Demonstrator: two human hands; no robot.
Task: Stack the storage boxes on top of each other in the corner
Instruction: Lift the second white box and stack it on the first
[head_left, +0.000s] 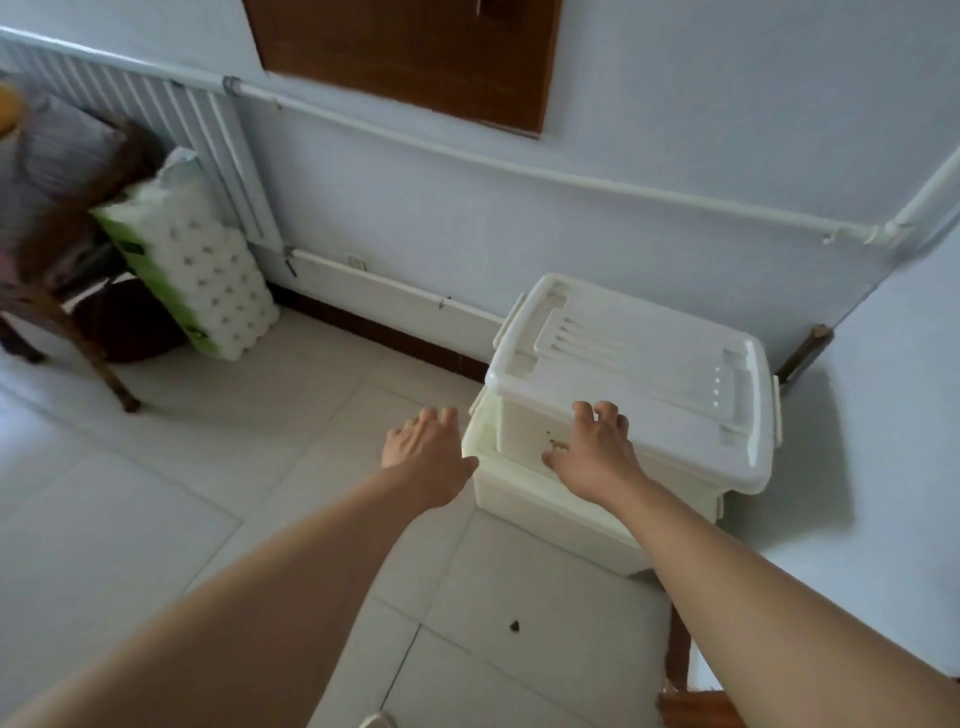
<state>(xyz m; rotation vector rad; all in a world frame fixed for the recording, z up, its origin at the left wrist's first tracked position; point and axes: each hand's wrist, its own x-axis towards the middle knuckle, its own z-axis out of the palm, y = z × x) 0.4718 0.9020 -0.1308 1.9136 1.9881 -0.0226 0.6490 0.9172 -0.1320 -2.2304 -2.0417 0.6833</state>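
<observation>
At centre right, 2 storage boxes: our upper box (639, 384) sits on the lower box (550, 499), long axis toward lower right. Right hand (592, 449) rests spread on it, nearer; left hand (423, 452) open, empty, just beside.

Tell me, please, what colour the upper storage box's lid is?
White, seen in the head view: upper box lid.

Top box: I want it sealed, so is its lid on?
On. The white lid covers the top box; whether the side clips are latched, cannot tell.

Lower box (545, 506) mostly hidden by upper box (631, 374), chair (67, 291) blurred, cropped
</observation>
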